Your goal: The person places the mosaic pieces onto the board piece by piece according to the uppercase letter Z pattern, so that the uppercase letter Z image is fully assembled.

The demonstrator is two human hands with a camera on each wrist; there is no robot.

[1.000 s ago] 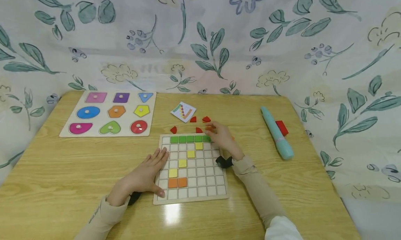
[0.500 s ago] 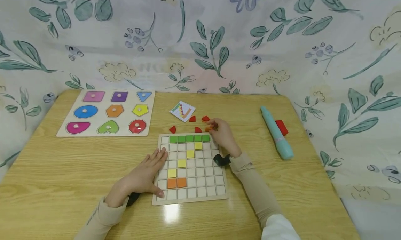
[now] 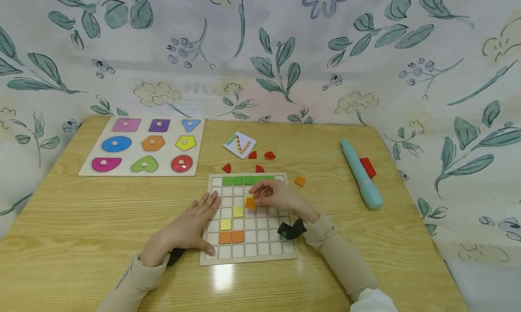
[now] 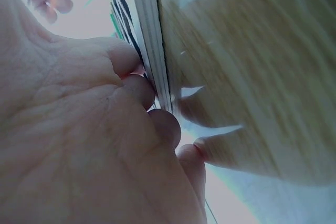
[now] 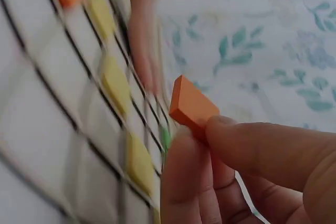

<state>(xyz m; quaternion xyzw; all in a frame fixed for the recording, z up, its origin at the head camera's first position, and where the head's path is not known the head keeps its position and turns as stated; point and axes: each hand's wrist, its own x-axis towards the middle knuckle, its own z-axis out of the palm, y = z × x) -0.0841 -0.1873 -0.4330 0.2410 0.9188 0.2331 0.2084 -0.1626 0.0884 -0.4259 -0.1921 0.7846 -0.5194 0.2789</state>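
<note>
An orange square tile is pinched between the thumb and fingers of my right hand, held over the grid board. Along the board's left edge lies my left hand, fingers spread and touching the rim; the left wrist view shows its palm close up. A row of green tiles fills part of the top row, partly hidden by the right hand. Yellow tiles run diagonally down to the left. Below them two orange tiles sit side by side in the board.
A loose orange tile lies right of the board. Several red quarter-round pieces and a pattern card are behind it. At the left is a shape puzzle. A turquoise pen-like object and a red block lie right.
My right hand has picked up an orange tile behind the board's top right corner and brought it toward me, over the board's middle. My left hand stays at the edge.
</note>
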